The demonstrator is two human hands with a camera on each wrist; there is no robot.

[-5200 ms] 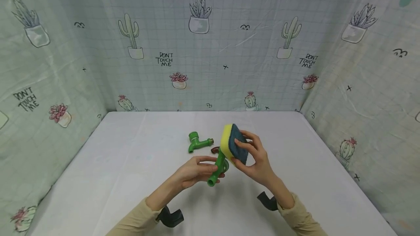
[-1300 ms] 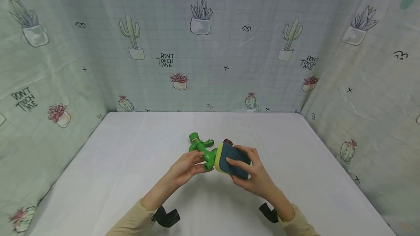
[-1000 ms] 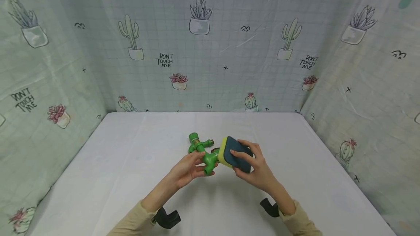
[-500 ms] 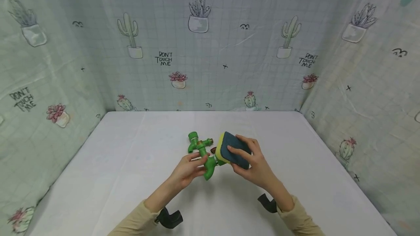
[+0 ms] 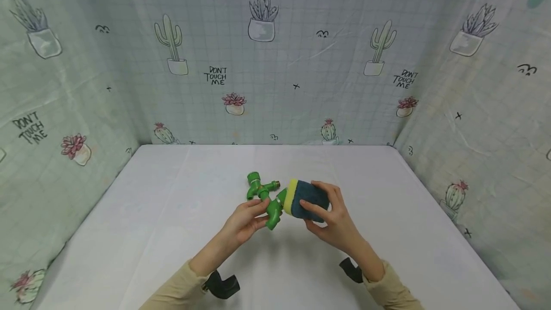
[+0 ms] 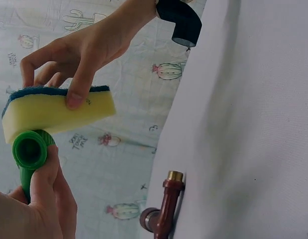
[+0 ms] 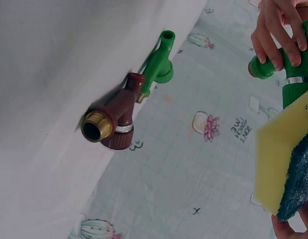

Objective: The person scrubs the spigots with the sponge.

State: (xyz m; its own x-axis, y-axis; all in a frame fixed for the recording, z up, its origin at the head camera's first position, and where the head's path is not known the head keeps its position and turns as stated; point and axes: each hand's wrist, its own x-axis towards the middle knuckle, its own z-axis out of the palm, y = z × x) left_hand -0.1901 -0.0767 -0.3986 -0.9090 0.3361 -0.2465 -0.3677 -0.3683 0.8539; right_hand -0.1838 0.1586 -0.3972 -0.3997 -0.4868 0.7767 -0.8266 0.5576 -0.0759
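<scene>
Backdrop cloth (image 5: 275, 63) reads "DON'T TOUCH ME"; left hand (image 5: 242, 225) grips a green tap (image 5: 274, 211), right hand (image 5: 339, 225) a sponge (image 5: 307, 193).

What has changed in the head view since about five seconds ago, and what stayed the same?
The held green tap has turned: its body slanted to the upper right, now to the upper left. The sponge has come slightly lower. The left hand still holds the tap, the right hand the sponge. The other green tap lies as before.
</scene>
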